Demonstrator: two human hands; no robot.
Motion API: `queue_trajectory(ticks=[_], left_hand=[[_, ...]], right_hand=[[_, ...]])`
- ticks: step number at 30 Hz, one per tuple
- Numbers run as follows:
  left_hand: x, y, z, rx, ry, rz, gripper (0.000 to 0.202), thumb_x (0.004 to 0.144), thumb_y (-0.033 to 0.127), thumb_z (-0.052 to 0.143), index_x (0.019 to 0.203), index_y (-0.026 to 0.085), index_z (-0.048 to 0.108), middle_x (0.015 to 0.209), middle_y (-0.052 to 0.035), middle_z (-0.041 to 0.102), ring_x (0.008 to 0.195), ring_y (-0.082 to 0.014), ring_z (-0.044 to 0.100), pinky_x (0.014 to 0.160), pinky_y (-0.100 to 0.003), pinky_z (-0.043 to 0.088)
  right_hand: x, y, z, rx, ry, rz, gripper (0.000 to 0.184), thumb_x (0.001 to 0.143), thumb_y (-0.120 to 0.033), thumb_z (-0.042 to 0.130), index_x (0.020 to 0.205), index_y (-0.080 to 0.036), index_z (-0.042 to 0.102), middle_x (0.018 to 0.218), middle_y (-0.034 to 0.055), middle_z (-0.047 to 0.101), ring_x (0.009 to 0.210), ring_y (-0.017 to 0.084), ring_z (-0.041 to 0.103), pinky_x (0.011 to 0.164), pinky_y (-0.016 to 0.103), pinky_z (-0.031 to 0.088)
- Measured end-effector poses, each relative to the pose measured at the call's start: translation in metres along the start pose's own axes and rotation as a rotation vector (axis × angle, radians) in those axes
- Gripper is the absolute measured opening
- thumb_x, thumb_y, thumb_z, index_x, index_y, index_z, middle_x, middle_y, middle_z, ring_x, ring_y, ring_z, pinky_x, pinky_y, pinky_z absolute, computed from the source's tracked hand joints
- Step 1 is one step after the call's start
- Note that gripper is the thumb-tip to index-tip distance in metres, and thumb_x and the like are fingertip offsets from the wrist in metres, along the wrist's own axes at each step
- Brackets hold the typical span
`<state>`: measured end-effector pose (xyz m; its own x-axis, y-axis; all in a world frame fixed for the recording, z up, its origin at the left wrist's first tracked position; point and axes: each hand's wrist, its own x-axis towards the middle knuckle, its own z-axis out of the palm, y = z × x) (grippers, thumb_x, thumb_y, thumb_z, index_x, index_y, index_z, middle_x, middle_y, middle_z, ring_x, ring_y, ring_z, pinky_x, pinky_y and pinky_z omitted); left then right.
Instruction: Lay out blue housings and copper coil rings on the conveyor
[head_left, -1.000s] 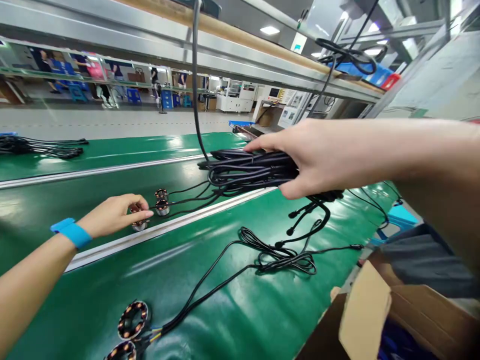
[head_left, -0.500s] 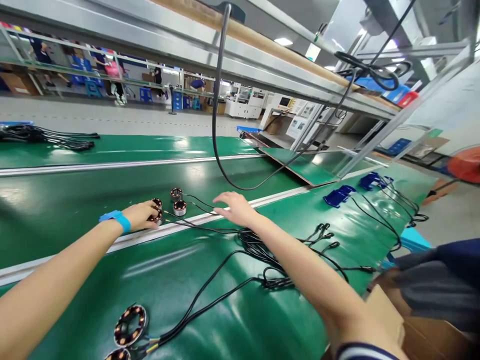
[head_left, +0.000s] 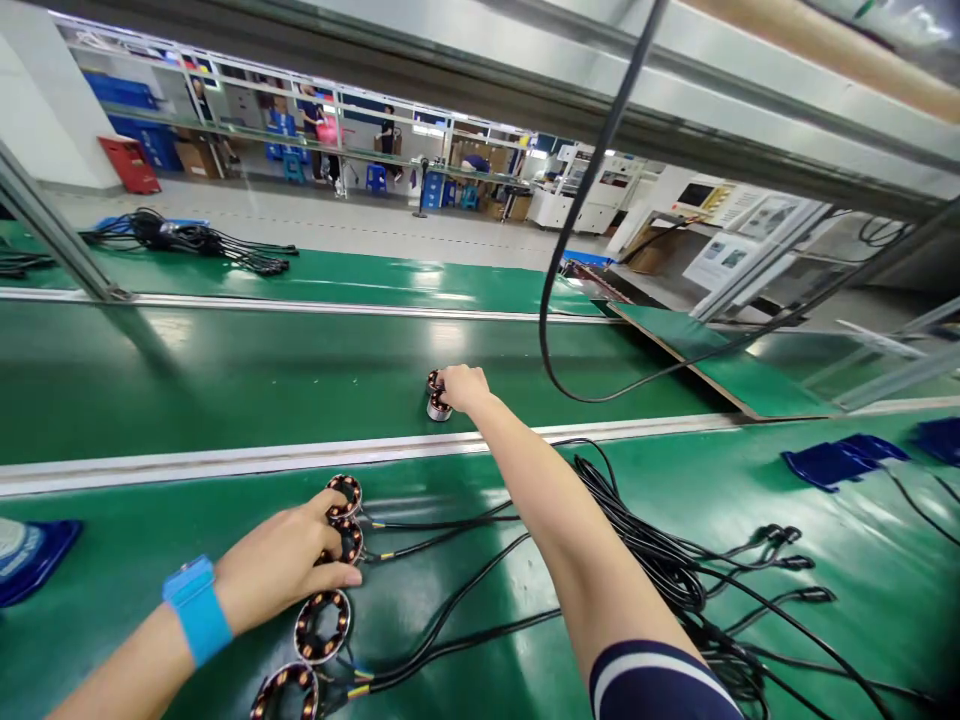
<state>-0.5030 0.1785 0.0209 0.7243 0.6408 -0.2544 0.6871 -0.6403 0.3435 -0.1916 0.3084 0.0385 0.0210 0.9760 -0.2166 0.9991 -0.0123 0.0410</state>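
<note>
The black cable bundle (head_left: 660, 560) has been released at lower right; small copper-wound coils (head_left: 436, 400) are now gripped mid-frame by the right hand (head_left: 463, 388), ring coils (head_left: 341, 520) pressed by the left hand (head_left: 285, 565).

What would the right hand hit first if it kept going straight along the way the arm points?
The right hand already touches the small coils on the darker belt. Beyond them the line looks free across the belt to the far rail; depth is uncertain.

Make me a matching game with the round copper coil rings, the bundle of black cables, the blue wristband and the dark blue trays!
Things:
1. round copper coil rings
2. bundle of black cables
3. blue wristband
4. dark blue trays

Places:
A. on the left arm
B. far right on the green belt
C. in a row under the left hand
D. beside the right forearm

Pairs: 1-C, 2-D, 3-A, 4-B
</note>
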Motion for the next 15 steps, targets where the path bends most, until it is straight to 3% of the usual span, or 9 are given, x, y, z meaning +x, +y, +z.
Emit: queue_trajectory(ticks=[3,7,9,12,15], left_hand=[[-0.018,0.001,0.004,-0.099,-0.034,-0.01,0.049,0.094,0.066,0.049,0.085,0.028,0.078,0.141,-0.0083,0.054,0.098,-0.0281,0.071,0.086,-0.038,0.058],[-0.035,-0.012,-0.014,-0.149,-0.07,0.004,0.043,0.091,0.07,0.053,0.112,0.039,0.074,0.156,-0.0029,0.04,0.124,-0.0326,0.061,0.103,-0.044,0.052],[-0.047,-0.024,-0.028,-0.167,0.054,0.012,0.043,0.093,0.07,0.049,0.126,0.047,0.065,0.159,0.0032,0.035,0.132,-0.0298,0.054,0.11,-0.043,0.047],[-0.063,-0.041,-0.044,-0.122,0.315,-0.044,0.042,0.096,0.068,0.048,0.133,0.05,0.057,0.152,0.007,0.042,0.132,-0.0255,0.052,0.11,-0.039,0.044],[-0.072,-0.047,-0.05,-0.074,0.379,-0.037,0.045,0.096,0.068,0.049,0.136,0.049,0.053,0.145,0.0069,0.049,0.128,-0.0238,0.053,0.107,-0.036,0.044]], right_hand=[[-0.018,-0.01,-0.005,-0.031,0.005,-0.03,0.021,0.093,-0.019,0.06,0.11,-0.013,0.071,0.108,0.0145,0.072,0.105,0.03,0.067,0.091,0.041,0.046],[-0.065,-0.039,-0.002,-0.022,0.039,-0.199,0.025,0.091,-0.025,0.061,0.113,-0.024,0.073,0.106,0.0081,0.075,0.104,0.029,0.068,0.088,0.037,0.044],[-0.092,-0.061,0.006,0.003,0.028,-0.308,0.026,0.09,-0.029,0.063,0.114,-0.029,0.073,0.103,0.0041,0.076,0.102,0.028,0.069,0.088,0.036,0.044],[-0.124,-0.092,0.018,0.034,-0.02,-0.448,0.023,0.089,-0.03,0.067,0.11,-0.025,0.075,0.089,0.0053,0.076,0.091,0.029,0.071,0.092,0.04,0.044],[-0.142,-0.098,0.02,0.157,-0.009,-0.508,0.035,0.09,-0.037,0.074,0.121,-0.021,0.071,0.093,0.0072,0.077,0.094,0.029,0.071,0.101,0.043,0.042]])
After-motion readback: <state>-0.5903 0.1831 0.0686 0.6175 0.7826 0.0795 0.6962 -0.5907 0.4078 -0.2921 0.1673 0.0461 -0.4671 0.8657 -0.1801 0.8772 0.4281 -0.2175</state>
